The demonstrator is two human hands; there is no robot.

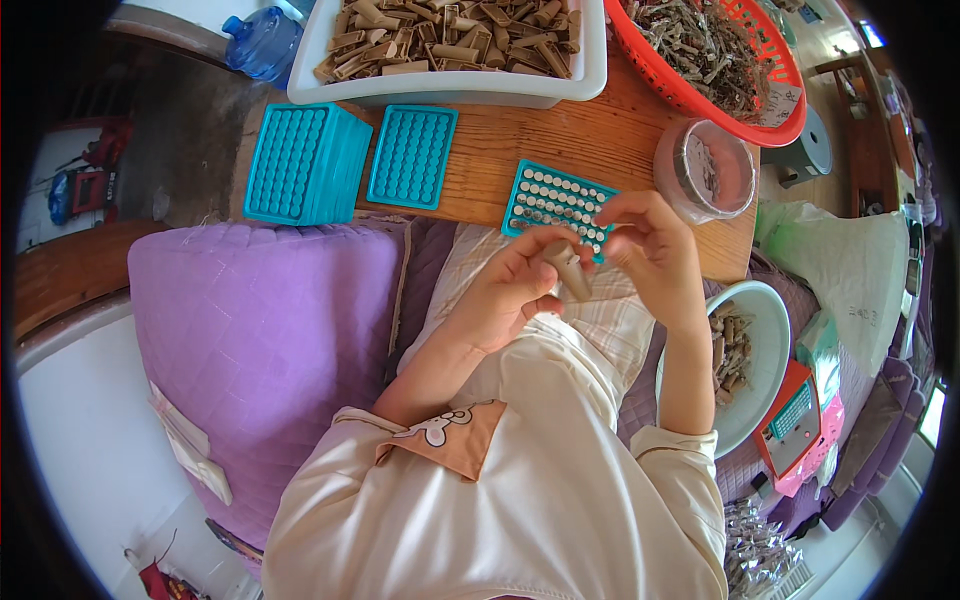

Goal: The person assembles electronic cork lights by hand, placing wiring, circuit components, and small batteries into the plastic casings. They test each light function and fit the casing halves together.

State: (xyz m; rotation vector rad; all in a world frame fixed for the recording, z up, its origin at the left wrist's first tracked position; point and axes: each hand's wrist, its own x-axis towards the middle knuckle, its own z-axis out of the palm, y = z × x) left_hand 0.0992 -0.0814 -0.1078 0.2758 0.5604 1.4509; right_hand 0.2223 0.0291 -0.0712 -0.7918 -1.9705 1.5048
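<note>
My left hand (503,290) is closed around a tan, tube-shaped plastic piece (568,270), held tilted above my lap. Close on its right, my right hand (655,262) has its fingers curled in toward the thumb; whatever they pinch, if anything, is too small to make out. Just beyond both hands lies a teal tray (518,215) on the table's near edge, with rows of small round pieces, white and grey, in its holes. My fingers hide the tray's near right part.
A white bin (450,92) of tan casings stands at the back, beside a red basket (640,65) of scraps. Teal trays (290,165) are stacked at left, another tray (412,155) beside them. A clear tub (705,170) stands at right; a pale basin (770,330) holds more tan pieces.
</note>
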